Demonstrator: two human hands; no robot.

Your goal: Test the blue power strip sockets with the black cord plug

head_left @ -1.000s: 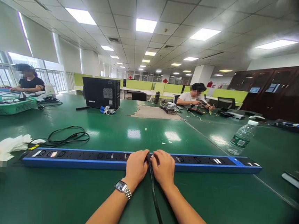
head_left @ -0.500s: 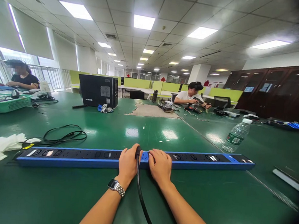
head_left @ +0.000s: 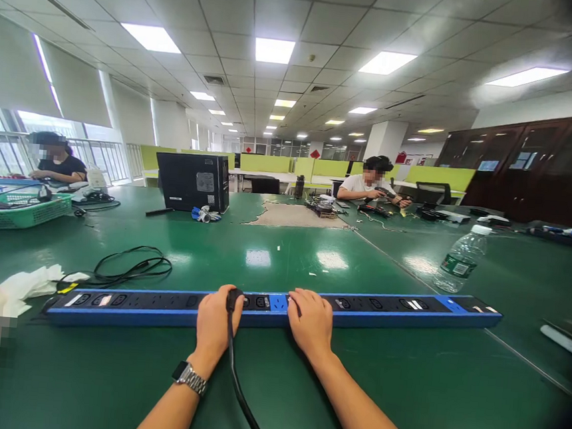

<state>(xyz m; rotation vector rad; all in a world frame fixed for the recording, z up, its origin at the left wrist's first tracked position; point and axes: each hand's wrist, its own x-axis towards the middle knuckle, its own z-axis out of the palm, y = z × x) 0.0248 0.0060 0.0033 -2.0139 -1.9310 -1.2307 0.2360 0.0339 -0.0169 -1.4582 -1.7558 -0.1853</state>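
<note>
Two bare hands at one long blue power strip (head_left: 278, 304) on a green table (head_left: 400, 398); head view.

Left hand (head_left: 214, 323), with a wristwatch (head_left: 190, 377) on its wrist, is closed around a black plug (head_left: 233, 299) held at the strip's top face just left of centre; whether the plug is seated in a socket cannot be told, and its single black cable (head_left: 238, 390) trails back toward the wearer between the forearms. Right hand (head_left: 309, 322) lies palm-down on the strip just right of centre, fingers together and curled over its edge, clasping nothing. One green basket (head_left: 16, 212) at far left holds dark cords. Also present: one water bottle (head_left: 459, 259), one coiled black cable (head_left: 131, 266), one black computer case (head_left: 193, 180), and two seated people, one (head_left: 55, 161) at left, one (head_left: 374, 185) at the far side.
</note>
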